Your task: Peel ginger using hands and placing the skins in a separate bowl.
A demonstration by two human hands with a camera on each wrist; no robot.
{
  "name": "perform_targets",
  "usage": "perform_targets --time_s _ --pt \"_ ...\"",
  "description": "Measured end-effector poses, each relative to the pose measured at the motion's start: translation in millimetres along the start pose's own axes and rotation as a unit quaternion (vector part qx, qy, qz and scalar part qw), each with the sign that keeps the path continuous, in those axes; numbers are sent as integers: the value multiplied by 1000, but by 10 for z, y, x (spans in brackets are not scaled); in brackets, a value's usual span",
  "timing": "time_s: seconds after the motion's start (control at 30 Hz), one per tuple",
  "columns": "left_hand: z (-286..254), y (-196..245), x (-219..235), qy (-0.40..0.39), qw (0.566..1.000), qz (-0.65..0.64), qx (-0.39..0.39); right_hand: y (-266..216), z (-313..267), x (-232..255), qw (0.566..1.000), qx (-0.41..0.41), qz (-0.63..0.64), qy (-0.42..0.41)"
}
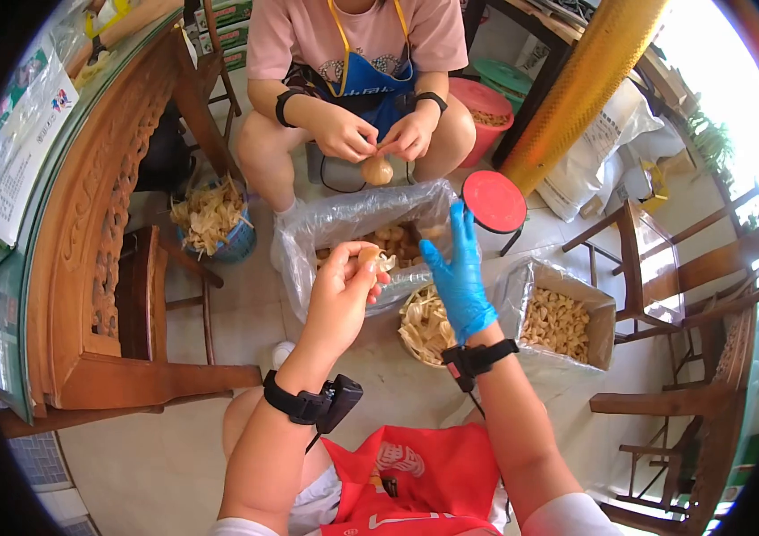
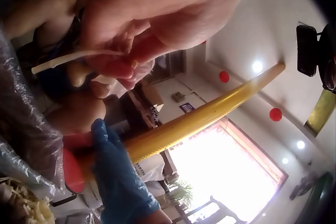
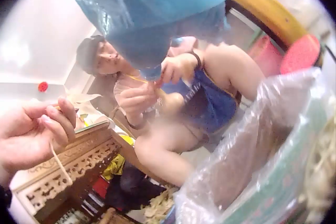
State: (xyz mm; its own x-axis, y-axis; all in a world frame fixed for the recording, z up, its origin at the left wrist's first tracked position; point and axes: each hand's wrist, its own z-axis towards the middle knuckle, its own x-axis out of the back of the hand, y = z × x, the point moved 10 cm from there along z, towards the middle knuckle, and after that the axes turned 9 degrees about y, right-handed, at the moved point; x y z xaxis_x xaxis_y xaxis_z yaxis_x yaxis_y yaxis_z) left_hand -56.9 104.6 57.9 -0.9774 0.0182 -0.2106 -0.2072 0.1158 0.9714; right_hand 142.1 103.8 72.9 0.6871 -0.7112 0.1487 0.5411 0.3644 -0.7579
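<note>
Over the near side of a plastic-lined box (image 1: 312, 223), my bare left hand (image 1: 343, 286) pinches a piece of garlic husk (image 1: 381, 260) between thumb and fingers. From that grip a thin pale garlic stalk (image 2: 68, 59) sticks out in the left wrist view. My right hand (image 1: 462, 281), in a blue glove, is held up to the right with its fingers straight and nothing in it. Below the hands, garlic bulbs (image 1: 388, 237) lie in the lined box. A round container of pale garlic skins (image 1: 424, 329) stands below the right hand.
Another person across from me holds a garlic bulb (image 1: 377, 171). At right stand a lined box of garlic cloves (image 1: 558, 323) and a red round stool (image 1: 494, 202). A blue basket of skins (image 1: 234, 245) sits left, beside a carved wooden table (image 1: 84, 268).
</note>
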Motion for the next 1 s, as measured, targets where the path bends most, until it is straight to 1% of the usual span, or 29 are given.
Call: perform_targets --time_s 0.07,0.1,0.13,0.17,0.2,0.23,0.27,0.3,0.33,0.37,0.4,0.47,0.5,0.57,0.6,0.63,0.67,0.7,0.73,0.77,0.8,0.87,0.9,0.93,0.97,1.0 --pt "1 -40 15 8 1000 21 -9 -2 -97 -225 990 47 -114 -69" --pt "1 -53 41 20 999 38 -15 95 -147 -295 992 -61 -22 -108" --pt "-5 -65 45 21 999 39 -15 161 -233 -392 973 -166 70 -147" --pt "-11 -80 30 15 997 75 -20 57 -283 -449 950 -191 132 -207" --pt "-14 -96 15 11 994 109 -25 -129 -336 -502 927 -195 185 -263" --pt "-24 -85 -10 1 988 151 -45 -260 -420 -537 909 -183 185 -326" --pt "-31 -116 -17 3 988 147 -43 -351 -525 -567 887 -173 185 -386" --pt "-45 -105 -44 4 983 169 -73 -363 -553 -550 887 -174 181 -389" --pt "-64 -85 -80 4 976 192 -103 -353 -566 -529 901 -154 132 -384" --pt "-76 -146 -114 -1 977 203 -72 -334 -564 -508 912 -134 83 -378" --pt "-109 -133 -152 -2 977 201 -70 -303 -555 -496 912 -135 82 -378" --pt "-204 -31 -249 3 927 347 -141 -432 -490 -457 923 40 4 -382" --pt "-240 -17 -290 2 928 324 -185 -421 -492 -441 923 40 4 -383" --pt "-258 -91 -326 -3 925 326 -193 -323 -532 -435 915 24 -48 -399" --pt "-276 -84 -358 -9 923 329 -201 -300 -564 -422 914 25 -46 -402" --pt "-290 -69 -373 -18 923 346 -168 -210 -584 -397 920 -19 -27 -391" --pt "-290 -80 -375 -17 923 347 -167 -135 -596 -385 923 -63 -7 -379" --pt "-290 -121 -410 -33 919 355 -167 -142 -607 -411 923 -63 -5 -379" --pt "-295 -168 -451 -51 916 363 -166 77 -608 -366 918 -230 59 -318" --pt "-322 -161 -493 -55 911 362 -189 291 -691 -312 880 -388 120 -245" --pt "-327 -150 -505 -54 911 362 -189 339 -667 -297 880 -388 120 -245" --pt "-326 -138 -490 -50 929 332 -156 504 -420 -34 896 -389 201 -77" --pt "-325 -118 -482 -50 929 332 -156 332 -207 158 938 -290 192 9" --pt "-325 -90 -475 -56 926 335 -163 67 -38 373 962 -185 180 95" --pt "-325 -74 -464 -63 924 338 -170 -99 52 434 971 -140 164 106" --pt "-321 -106 -433 -62 924 338 -170 -110 62 399 971 -140 164 106"
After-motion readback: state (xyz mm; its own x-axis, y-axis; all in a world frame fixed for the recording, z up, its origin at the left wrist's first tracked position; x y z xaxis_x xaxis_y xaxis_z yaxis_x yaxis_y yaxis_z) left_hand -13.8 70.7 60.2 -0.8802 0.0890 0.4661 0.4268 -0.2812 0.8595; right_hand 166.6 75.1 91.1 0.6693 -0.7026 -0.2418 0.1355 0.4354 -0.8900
